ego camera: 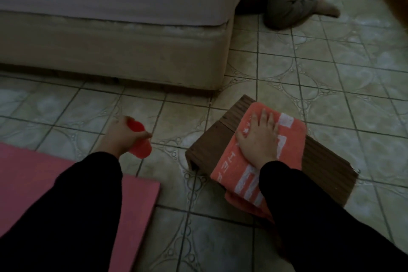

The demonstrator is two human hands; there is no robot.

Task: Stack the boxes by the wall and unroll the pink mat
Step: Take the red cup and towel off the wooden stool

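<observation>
Dim tiled floor beside a bed: your right hand (258,139) presses flat on an orange folded towel (254,157) covering a brown cardboard box (212,139); your left hand (123,137) grips a red object (139,139). Flat pink foam mat (136,196) lies at seven o'clock; stacking likely comes next.

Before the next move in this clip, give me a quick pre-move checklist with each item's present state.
1. Pink mat flat on the floor tiles: ok for the visible corner; the rest is hidden.
2. Left hand free: not ok, its grip holds a red object, blurred.
3. Right hand free: not ok, flat on the orange towel.
4. Cardboard box stacked by the wall: not ok, on open floor.
5. Other boxes: cannot tell.
</observation>
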